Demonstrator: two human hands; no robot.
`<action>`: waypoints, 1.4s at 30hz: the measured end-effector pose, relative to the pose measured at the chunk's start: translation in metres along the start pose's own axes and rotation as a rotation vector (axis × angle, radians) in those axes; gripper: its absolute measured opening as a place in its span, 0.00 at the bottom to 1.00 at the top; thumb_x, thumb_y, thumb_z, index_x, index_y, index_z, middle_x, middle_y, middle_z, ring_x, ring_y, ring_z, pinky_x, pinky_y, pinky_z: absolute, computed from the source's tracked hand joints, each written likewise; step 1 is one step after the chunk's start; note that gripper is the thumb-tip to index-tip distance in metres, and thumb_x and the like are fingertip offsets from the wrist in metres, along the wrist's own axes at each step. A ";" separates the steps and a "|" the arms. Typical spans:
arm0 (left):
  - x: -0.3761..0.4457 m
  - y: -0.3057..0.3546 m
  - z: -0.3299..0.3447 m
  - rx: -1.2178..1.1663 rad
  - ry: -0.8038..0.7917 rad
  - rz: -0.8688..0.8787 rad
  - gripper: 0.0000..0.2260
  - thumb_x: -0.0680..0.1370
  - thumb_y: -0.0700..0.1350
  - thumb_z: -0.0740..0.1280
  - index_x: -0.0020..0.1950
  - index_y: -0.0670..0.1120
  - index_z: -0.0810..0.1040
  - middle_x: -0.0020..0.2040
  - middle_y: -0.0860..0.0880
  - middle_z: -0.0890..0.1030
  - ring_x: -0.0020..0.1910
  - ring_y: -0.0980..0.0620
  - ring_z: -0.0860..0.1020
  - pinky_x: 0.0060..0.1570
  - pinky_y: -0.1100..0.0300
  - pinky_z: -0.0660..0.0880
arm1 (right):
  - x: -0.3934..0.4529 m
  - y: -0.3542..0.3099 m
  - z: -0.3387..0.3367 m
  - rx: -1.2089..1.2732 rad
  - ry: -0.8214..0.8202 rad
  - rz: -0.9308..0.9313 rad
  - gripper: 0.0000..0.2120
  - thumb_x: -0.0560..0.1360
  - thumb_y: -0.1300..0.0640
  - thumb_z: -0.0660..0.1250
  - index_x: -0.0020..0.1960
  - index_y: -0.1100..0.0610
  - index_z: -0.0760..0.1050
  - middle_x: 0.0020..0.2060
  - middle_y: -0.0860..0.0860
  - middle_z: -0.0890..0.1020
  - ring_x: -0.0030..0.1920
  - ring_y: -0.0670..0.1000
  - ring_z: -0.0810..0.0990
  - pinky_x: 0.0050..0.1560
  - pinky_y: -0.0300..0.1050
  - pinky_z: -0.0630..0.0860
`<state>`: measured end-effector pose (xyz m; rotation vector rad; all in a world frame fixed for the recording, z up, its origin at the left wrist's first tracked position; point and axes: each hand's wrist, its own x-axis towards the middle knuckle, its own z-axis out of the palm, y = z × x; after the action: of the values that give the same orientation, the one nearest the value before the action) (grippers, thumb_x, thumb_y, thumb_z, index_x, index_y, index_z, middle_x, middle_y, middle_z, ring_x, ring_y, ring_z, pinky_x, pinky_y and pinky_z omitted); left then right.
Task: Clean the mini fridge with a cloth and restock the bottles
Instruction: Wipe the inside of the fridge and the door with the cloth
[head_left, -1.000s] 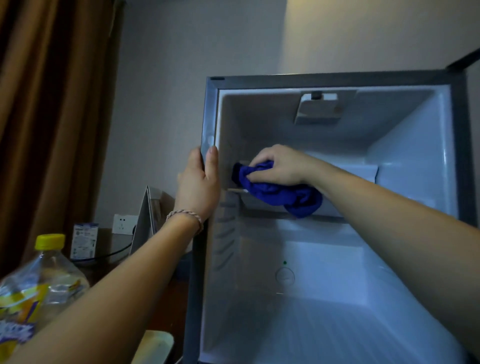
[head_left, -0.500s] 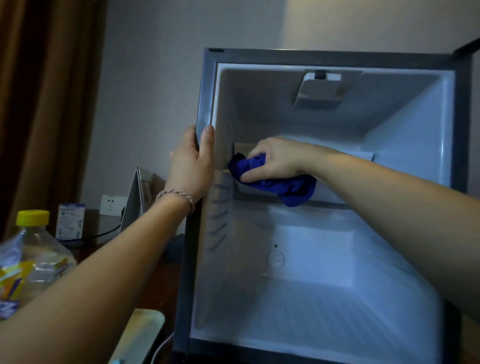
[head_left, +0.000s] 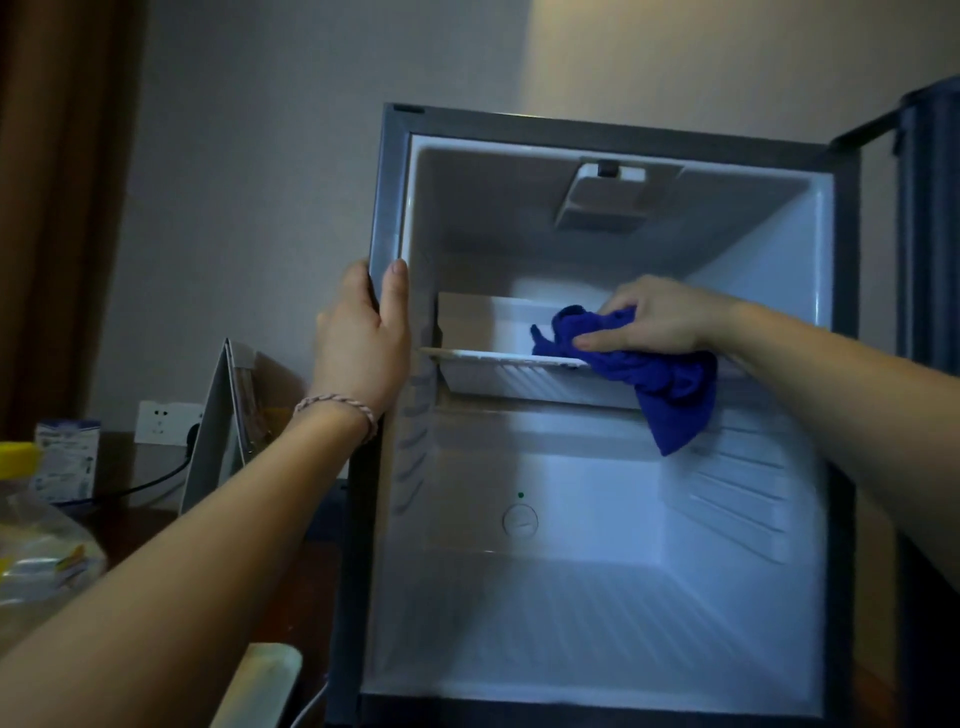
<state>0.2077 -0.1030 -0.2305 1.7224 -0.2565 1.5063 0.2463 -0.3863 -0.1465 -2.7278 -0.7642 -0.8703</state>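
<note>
While the right hand (head_left: 660, 317) grips the cloth (head_left: 649, 364) on the shelf (head_left: 498, 358), the left hand (head_left: 361, 338) clasps the fridge (head_left: 384, 208) edge; the bottle (head_left: 31, 545) at eight o'clock awaits restocking.

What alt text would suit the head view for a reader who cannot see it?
A right hand holds a blue cloth against the white shelf inside an open mini fridge, while the left hand grips the fridge's left front edge. A yellow-capped bottle stands at far left.
</note>
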 end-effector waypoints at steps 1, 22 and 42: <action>-0.001 0.001 0.001 0.010 0.005 -0.003 0.16 0.84 0.57 0.53 0.52 0.47 0.71 0.37 0.54 0.73 0.35 0.58 0.71 0.32 0.59 0.64 | 0.003 -0.011 0.005 -0.004 -0.007 -0.043 0.25 0.72 0.34 0.70 0.38 0.57 0.78 0.42 0.58 0.82 0.43 0.58 0.80 0.49 0.53 0.76; -0.009 0.003 -0.005 0.042 0.000 -0.022 0.14 0.84 0.58 0.54 0.52 0.48 0.69 0.38 0.55 0.72 0.34 0.59 0.71 0.27 0.71 0.66 | 0.015 -0.030 0.017 -0.177 0.108 -0.163 0.30 0.63 0.29 0.60 0.41 0.55 0.82 0.41 0.54 0.82 0.45 0.55 0.78 0.50 0.53 0.78; -0.016 0.002 0.006 0.068 0.029 -0.052 0.16 0.84 0.58 0.54 0.56 0.46 0.70 0.39 0.53 0.73 0.35 0.54 0.74 0.30 0.62 0.66 | 0.026 -0.079 0.046 0.067 0.268 -0.213 0.14 0.75 0.43 0.70 0.41 0.53 0.84 0.48 0.50 0.81 0.48 0.54 0.80 0.51 0.49 0.77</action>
<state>0.2062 -0.1136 -0.2433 1.7454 -0.1455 1.5160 0.2459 -0.2940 -0.1682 -2.4341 -1.0169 -1.2000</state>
